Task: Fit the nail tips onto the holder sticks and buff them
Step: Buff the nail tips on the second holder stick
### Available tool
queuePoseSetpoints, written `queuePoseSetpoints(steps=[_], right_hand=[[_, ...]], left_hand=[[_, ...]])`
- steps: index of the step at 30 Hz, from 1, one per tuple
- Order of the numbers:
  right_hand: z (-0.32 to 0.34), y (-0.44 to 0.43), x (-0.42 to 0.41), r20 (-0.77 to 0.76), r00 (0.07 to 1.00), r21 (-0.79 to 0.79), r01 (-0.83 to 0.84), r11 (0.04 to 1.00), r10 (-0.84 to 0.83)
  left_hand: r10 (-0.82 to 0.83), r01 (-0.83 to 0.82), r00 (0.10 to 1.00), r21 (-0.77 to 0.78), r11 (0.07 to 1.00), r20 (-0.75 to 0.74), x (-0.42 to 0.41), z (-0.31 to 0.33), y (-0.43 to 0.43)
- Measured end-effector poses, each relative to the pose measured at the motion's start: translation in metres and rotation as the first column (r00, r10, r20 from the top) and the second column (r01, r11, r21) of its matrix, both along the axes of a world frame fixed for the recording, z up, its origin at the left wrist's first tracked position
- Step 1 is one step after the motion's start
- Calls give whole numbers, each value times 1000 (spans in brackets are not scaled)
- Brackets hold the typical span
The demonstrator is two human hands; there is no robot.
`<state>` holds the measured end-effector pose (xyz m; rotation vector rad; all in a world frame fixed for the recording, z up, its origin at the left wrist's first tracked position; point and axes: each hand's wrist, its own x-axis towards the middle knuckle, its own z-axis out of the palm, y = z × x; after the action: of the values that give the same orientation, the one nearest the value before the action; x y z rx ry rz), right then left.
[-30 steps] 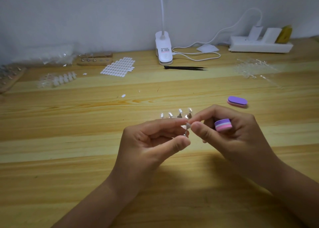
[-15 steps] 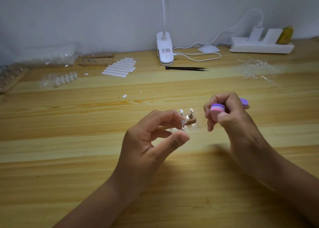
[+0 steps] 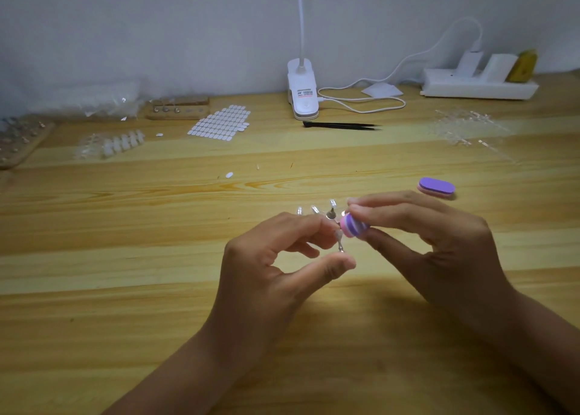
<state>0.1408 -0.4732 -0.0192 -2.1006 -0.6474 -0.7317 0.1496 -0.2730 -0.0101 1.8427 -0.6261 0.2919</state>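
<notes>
Fingers point(image 3: 337, 265) of our left hand point(image 3: 276, 273) pinch the holder stick point(image 3: 340, 247), thumb under its lower end and forefinger curled over the top, where the nail tip point(image 3: 337, 235) sits. Our right hand point(image 3: 439, 245) curls its fingers round the buffer block point(image 3: 354, 226). The block's pink end is at the nail tip, though we cannot tell whether it touches. All this sits just right of frame centre, above the counter point(image 3: 125, 257).

We judge the nail tip light, thin, slick and easily knocked off its seat. We therefore hold the stick's shaft, never the tip, and buff with light strokes. The block looks like soft foam and should tolerate a firm side grip.

More holder sticks point(image 3: 314, 210) stand just behind. A spare buffer point(image 3: 437, 188) lies further right.
</notes>
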Motion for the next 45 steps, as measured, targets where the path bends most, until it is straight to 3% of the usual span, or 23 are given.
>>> queuePoseSetpoints(steps=[6,11,16,19,24,28,31,35,38,40,43,45], right_hand=[[-4,6,-5,49,994,-6,-93,996,93],[-4,-1,-2,57,998,-4,-3,1000,3],[-8,4,-7,78,994,-67,-71,995,76],[-6,-1,-2,72,997,-46,28,999,-25],[-7,12,-9,104,993,0,-51,999,51],[-5,3,-4,78,996,-41,36,999,-33],[-5,9,-7,101,995,0,-1,1000,1],[-10,3,-6,82,996,-95,-15,995,23],[-9,0,-1,87,995,-67,46,997,-40],[-8,6,-4,108,994,-30,0,1000,3],[-9,9,-8,127,991,-65,-38,997,46],[-7,3,-3,147,989,-94,34,995,-20]], left_hand=[[-26,26,1000,18,1000,8,0,2,0],[-17,15,998,-22,1000,-66,0,-1,-1],[-55,47,992,-74,996,-114,-2,0,-1],[-54,30,981,-126,992,-188,0,-2,0],[-78,58,986,-129,990,-150,0,0,-1],[-50,20,978,-147,989,-205,1,-3,-1],[-55,26,977,-141,990,-207,0,-1,-1],[-63,30,976,-159,987,-208,-2,-2,0],[-93,23,951,-233,972,-293,-2,-3,-2],[-148,37,931,-319,947,-333,-2,-1,-3],[-204,76,921,-360,930,-332,-4,0,-4],[-208,57,908,-385,921,-365,-4,-1,-3]])
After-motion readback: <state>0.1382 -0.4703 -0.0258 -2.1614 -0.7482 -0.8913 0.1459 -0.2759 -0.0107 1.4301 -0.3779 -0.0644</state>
